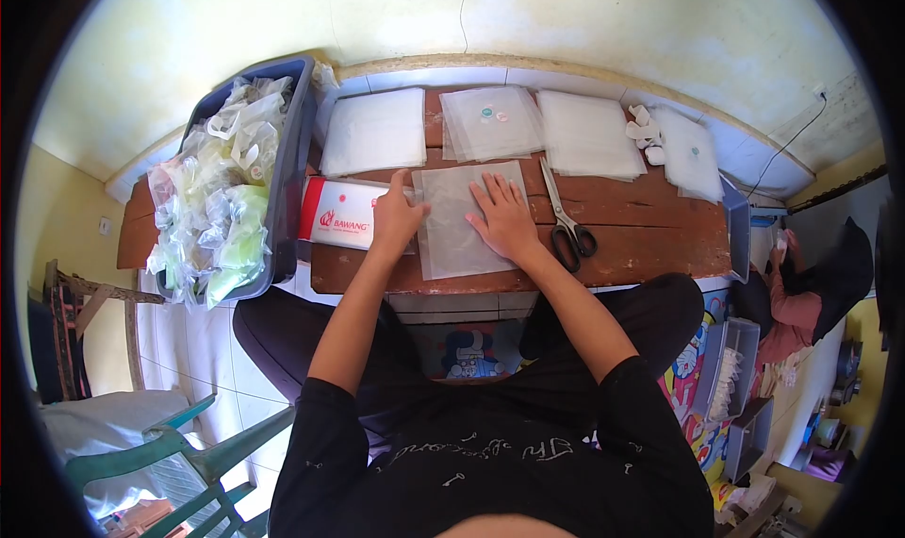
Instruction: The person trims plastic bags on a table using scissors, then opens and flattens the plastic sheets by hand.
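Note:
A translucent plastic sheet or bag [457, 241] lies flat on the low brown wooden table [650, 219]. My right hand [502, 219] rests on its upper right part with the fingers spread. At its left edge is my left hand [401, 215], thumb and fingers apart, partly over a red and white packet marked BAWANG [330, 215]. Black-handled scissors [563, 222] lie just right of the sheet, points away from me. Stacks of similar clear sheets [375, 131] stand along the far side, one [492, 137] with small round stickers on it.
A dark bin [292, 161] full of bagged items [226, 175] stands at the left. White crumpled pieces [644, 131] lie between the right stacks. Another person [797, 307] sits at the far right near grey trays [726, 373]. A green chair [179, 453] is at lower left.

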Demonstrator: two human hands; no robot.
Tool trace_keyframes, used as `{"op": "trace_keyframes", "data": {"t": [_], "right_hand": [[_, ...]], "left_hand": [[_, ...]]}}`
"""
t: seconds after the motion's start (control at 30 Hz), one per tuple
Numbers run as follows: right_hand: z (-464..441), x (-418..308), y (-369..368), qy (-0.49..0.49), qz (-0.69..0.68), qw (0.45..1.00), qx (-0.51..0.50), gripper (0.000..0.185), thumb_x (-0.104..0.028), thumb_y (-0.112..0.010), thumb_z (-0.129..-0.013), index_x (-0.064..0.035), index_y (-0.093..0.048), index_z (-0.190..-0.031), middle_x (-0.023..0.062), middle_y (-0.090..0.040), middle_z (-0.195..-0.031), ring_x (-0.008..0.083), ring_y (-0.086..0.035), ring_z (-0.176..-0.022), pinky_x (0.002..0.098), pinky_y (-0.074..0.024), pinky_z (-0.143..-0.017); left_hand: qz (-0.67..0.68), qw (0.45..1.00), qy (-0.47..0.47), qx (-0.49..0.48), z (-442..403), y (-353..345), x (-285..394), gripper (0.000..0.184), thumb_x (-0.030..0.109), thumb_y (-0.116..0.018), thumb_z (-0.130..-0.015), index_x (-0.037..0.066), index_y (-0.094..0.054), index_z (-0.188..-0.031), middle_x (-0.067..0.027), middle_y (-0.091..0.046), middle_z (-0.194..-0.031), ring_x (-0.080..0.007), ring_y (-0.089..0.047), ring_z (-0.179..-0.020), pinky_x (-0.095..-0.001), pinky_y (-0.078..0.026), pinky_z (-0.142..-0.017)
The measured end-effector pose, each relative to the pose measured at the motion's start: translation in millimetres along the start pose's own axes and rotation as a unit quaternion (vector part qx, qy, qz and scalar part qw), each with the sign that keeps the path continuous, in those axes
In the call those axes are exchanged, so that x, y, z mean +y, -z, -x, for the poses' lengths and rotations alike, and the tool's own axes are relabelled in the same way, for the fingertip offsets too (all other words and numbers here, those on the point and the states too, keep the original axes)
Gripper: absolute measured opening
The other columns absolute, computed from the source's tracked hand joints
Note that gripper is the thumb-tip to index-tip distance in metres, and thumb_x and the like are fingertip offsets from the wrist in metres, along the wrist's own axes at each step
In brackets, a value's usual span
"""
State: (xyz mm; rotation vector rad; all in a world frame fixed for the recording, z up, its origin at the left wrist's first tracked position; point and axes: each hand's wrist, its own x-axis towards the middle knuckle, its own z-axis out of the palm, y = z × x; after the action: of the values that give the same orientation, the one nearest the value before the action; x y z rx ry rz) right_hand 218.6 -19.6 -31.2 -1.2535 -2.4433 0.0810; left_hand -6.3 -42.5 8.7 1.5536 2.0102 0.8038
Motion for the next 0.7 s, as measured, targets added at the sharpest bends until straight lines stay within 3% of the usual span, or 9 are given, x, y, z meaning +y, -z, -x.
{"op": "trace_keyframes", "data": {"t": [0.03, 0.07, 0.13, 0.17, 0.2, 0.27, 0.37, 0.7], "right_hand": [[0, 0, 0, -0.001, -0.002, 1.0, -0.001, 0.058, -0.044, -0.051, -0.095, -0.0114, -0.046, -0.142, 0.0187, -0.037, -0.151, 0.0346, -0.033, -0.141, 0.0489, -0.0207, -0.117], [1, 0, 0, -0.001, -0.002, 1.0, -0.001, 0.058, -0.044, -0.051, -0.095, -0.0114, -0.046, -0.142, 0.0187, -0.037, -0.151, 0.0346, -0.033, -0.141, 0.0489, -0.0207, -0.117], [0, -1, 1, 0.003, 0.005, 1.0, 0.005, 0.058, -0.044, -0.051, -0.095, -0.0116, -0.046, -0.142, 0.0189, -0.038, -0.151, 0.0346, -0.033, -0.141, 0.049, -0.021, -0.117], [0, -1, 0, 0.002, 0.005, 1.0, 0.005, 0.058, -0.044, -0.051, -0.095, -0.0116, -0.046, -0.142, 0.0189, -0.038, -0.151, 0.0346, -0.033, -0.141, 0.049, -0.021, -0.117], [0, -1, -1, 0.004, 0.002, 1.0, 0.009, 0.056, -0.042, -0.05, -0.095, -0.0116, -0.046, -0.142, 0.0187, -0.038, -0.151, 0.0347, -0.033, -0.141, 0.0492, -0.0211, -0.117], [0, 1, -4, 0.004, 0.003, 1.0, 0.014, 0.055, -0.041, -0.05, -0.095, -0.0117, -0.047, -0.142, 0.0186, -0.038, -0.151, 0.0348, -0.033, -0.141, 0.0493, -0.0212, -0.117], [1, 3, -5, -0.001, 0.004, 1.0, 0.003, 0.053, -0.037, -0.046, -0.097, -0.0118, -0.045, -0.143, 0.0182, -0.037, -0.151, 0.0349, -0.032, -0.141, 0.0496, -0.0204, -0.117], [1, 3, -4, 0.0, 0.002, 1.0, -0.002, 0.054, -0.03, -0.045, -0.095, -0.0122, -0.042, -0.146, 0.0173, -0.036, -0.153, 0.0345, -0.031, -0.142, 0.0491, -0.0196, -0.118]], "left_hand": [[-0.07, 0.993, -0.041, 0.084, 4, -4, 5, 0.066, 0.015, -0.076, -0.077, 0.002, -0.047, -0.135, -0.0201, -0.064, -0.105, -0.0337, -0.064, -0.099, -0.0407, -0.051, -0.084], [-0.07, 0.993, -0.041, 0.083, 8, -7, 12, 0.066, 0.015, -0.076, -0.077, 0.002, -0.047, -0.135, -0.0201, -0.064, -0.105, -0.0337, -0.064, -0.099, -0.0407, -0.051, -0.084], [-0.042, 0.969, -0.204, 0.132, 15, -15, 31, 0.061, 0.016, -0.069, -0.084, 0.0, -0.045, -0.137, -0.0246, -0.056, -0.126, -0.038, -0.053, -0.118, -0.0466, -0.042, -0.101], [-0.036, 0.974, -0.216, 0.057, 21, -20, 39, 0.056, 0.017, -0.059, -0.091, 0.001, -0.041, -0.142, -0.0224, -0.044, -0.142, -0.0363, -0.041, -0.133, -0.0471, -0.031, -0.111], [-0.035, 0.974, -0.217, 0.057, 23, -32, 39, 0.056, 0.017, -0.059, -0.091, 0.001, -0.041, -0.142, -0.0224, -0.044, -0.142, -0.0363, -0.041, -0.133, -0.0471, -0.031, -0.111], [-0.137, 0.949, -0.273, 0.072, 24, -60, 31, 0.059, 0.031, -0.052, -0.097, 0.001, -0.037, -0.146, -0.0186, -0.038, -0.15, -0.0324, -0.032, -0.142, -0.0503, -0.023, -0.115], [-0.133, 0.961, -0.243, 0.025, 24, -72, 28, 0.062, 0.04, -0.043, -0.1, 0.003, -0.034, -0.148, -0.0158, -0.03, -0.157, -0.0302, -0.023, -0.147, -0.0521, -0.014, -0.118], [-0.209, 0.954, -0.216, -0.018, 24, -77, 19, 0.067, 0.049, -0.034, -0.101, 0.005, -0.031, -0.151, -0.0137, -0.026, -0.159, -0.0292, -0.021, -0.148, -0.0499, -0.013, -0.119]]}}
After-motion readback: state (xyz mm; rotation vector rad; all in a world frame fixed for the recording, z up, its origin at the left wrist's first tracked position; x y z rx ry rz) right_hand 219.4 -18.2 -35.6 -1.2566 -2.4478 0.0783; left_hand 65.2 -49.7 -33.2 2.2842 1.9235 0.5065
